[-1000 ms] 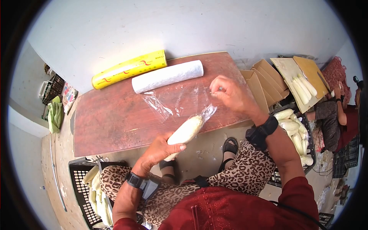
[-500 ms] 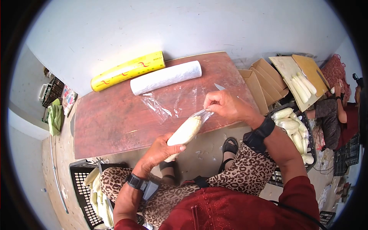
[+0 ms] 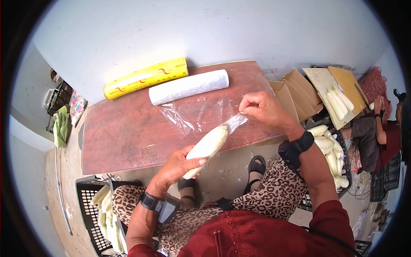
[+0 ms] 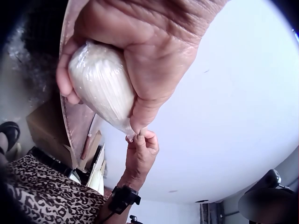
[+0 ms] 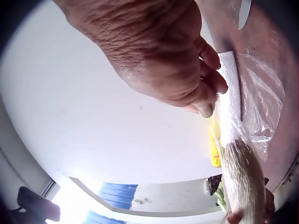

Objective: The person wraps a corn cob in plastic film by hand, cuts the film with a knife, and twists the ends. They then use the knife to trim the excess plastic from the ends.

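Observation:
My left hand grips the lower part of a long pale vegetable, its thumb across the top. Clear plastic film covers the vegetable tightly and wrinkles at the rounded end in the left wrist view. The far end, brownish in the right wrist view, points up and right toward my right hand. Thumb and fingertips of that hand pinch the loose film tail, which is stretched out from the tip. Beneath the hands lies a red-brown tabletop with a loose sheet of film on it.
A white film roll and a yellow printed roll lie at the table's back. Crates of pale vegetables stand at both sides. A knife lies on the table. Cardboard boxes and another person are at right.
My right hand, apart from the film tail at first, came down and pinched it, then drew it up and to the right. The left hand keeps its grip on the vegetable.

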Tool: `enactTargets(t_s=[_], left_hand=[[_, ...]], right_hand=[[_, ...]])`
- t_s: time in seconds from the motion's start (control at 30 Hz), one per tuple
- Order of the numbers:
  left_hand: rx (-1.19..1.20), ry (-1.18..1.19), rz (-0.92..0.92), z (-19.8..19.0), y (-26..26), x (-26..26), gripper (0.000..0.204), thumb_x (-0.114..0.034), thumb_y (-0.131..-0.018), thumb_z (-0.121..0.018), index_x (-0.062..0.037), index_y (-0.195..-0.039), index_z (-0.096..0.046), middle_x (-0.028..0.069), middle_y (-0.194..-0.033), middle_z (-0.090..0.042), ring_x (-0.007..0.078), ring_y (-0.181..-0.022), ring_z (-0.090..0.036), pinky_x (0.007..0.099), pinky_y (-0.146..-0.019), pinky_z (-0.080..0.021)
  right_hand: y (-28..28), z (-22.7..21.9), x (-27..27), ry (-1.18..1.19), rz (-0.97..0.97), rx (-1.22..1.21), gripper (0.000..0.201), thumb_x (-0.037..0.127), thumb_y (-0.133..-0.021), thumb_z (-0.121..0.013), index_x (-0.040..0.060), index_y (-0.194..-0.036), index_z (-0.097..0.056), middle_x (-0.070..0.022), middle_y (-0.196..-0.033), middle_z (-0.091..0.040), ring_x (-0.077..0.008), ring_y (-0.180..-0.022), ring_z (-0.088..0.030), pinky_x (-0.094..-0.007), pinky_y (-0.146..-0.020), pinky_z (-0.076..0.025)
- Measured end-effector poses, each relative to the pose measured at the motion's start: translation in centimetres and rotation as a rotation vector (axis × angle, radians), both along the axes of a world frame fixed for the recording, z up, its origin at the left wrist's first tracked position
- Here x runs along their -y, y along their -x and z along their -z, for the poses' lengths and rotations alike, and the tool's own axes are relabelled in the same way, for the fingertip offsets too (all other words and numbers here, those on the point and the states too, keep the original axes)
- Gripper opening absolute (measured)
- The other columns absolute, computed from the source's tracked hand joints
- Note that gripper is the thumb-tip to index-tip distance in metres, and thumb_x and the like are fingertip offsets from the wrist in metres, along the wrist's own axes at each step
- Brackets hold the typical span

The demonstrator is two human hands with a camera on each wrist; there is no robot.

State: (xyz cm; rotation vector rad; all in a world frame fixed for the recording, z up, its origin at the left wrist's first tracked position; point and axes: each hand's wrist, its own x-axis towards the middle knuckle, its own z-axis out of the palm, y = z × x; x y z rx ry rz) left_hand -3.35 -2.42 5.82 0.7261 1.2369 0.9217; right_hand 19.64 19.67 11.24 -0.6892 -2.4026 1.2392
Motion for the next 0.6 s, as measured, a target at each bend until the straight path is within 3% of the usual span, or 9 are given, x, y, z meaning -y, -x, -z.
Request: enactTargets(t_s=[0.1,0.2,0.3,0.4,0.5,0.6], left_hand=[[0.000,-0.006,0.002,0.2,0.3,0.2,0.057,-0.036,-0.081,-0.081,-0.0014,-0.122,-0.061,0.0042,-0.090,-0.066,0.0095,-0.072,-0.062,0.0231,-0.060,-0.052],[0.049,-0.001,-0.030,0.9,0.8,0.4,0.055,-0.035,-0.084,-0.078,-0.0014,-0.123,-0.060,0.0054,-0.089,-0.066,0.0110,-0.069,-0.064,0.0241,-0.057,-0.054],[0.158,0.012,-0.074,1.3,1.4,0.4,0.052,-0.034,-0.087,-0.075,-0.0014,-0.124,-0.058,0.0069,-0.087,-0.066,0.0135,-0.066,-0.065,0.0262,-0.055,-0.056],[0.229,0.034,-0.096,1.4,1.7,0.3,0.049,-0.032,-0.090,-0.073,-0.0014,-0.125,-0.057,0.0088,-0.086,-0.066,0.0164,-0.063,-0.067,0.0281,-0.054,-0.058],[0.276,0.050,-0.075,1.3,1.6,0.3,0.049,-0.032,-0.090,-0.072,-0.0011,-0.125,-0.056,0.0106,-0.085,-0.066,0.0180,-0.064,-0.067,0.0283,-0.054,-0.058],[0.287,0.070,-0.042,1.8,1.7,0.3,0.049,-0.032,-0.090,-0.072,-0.0003,-0.124,-0.055,0.0123,-0.085,-0.067,0.0190,-0.064,-0.067,0.0286,-0.054,-0.058]], right_hand=[[-0.5,-0.3,-0.8,-0.115,0.102,-0.079,0.001,0.002,-0.086,-0.064,0.0010,-0.086,-0.065,0.0016,-0.074,-0.062,-0.0053,-0.076,-0.056,-0.0239,-0.067,-0.046],[-1.3,-0.8,-1.7,0.006,0.283,-0.190,0.013,-0.001,-0.081,-0.066,0.0019,-0.094,-0.066,-0.0012,-0.087,-0.065,-0.0058,-0.070,-0.054,-0.0246,-0.063,-0.046],[-1.2,-1.2,-0.2,-0.149,0.041,-0.151,0.038,-0.004,-0.077,-0.070,0.0056,-0.114,-0.064,-0.0065,-0.116,-0.063,-0.0082,-0.075,-0.057,-0.0246,-0.069,-0.051],[-0.1,-1.1,2.5,-0.249,-0.128,-0.012,0.061,-0.001,-0.075,-0.073,0.0117,-0.132,-0.056,-0.0110,-0.142,-0.048,-0.0175,-0.089,-0.064,-0.0296,-0.081,-0.055],[0.9,0.7,3.0,-0.499,-0.228,-0.138,0.070,0.001,-0.076,-0.074,0.0143,-0.139,-0.050,-0.0130,-0.150,-0.039,-0.0280,-0.103,-0.065,-0.0354,-0.090,-0.055],[1.2,1.2,2.8,-0.465,-0.271,-0.127,0.063,0.002,-0.077,-0.073,0.0117,-0.136,-0.053,-0.0151,-0.146,-0.043,-0.0338,-0.113,-0.062,-0.0381,-0.095,-0.053]])
